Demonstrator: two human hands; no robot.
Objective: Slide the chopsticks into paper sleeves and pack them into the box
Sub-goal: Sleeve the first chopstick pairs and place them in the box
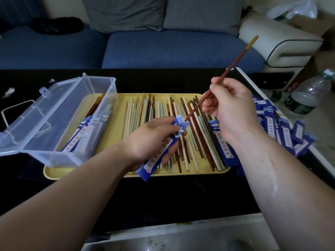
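My left hand (148,140) grips a blue paper sleeve (164,148) over the yellow tray (116,127). My right hand (229,105) pinches a dark red chopstick (235,58) with a gold top, slanting up to the right; its tip touches the mouth of the sleeve. Several loose chopsticks (181,127) in cream, green and red lie across the tray. A clear plastic box (76,120) with its lid open stands on the tray's left end and holds a few sleeved chopsticks (85,131).
A heap of empty blue sleeves (284,131) lies right of the tray, partly behind my right arm. A water bottle (308,95) stands further right. The black table (163,196) carries everything; a blue sofa (172,48) is behind it.
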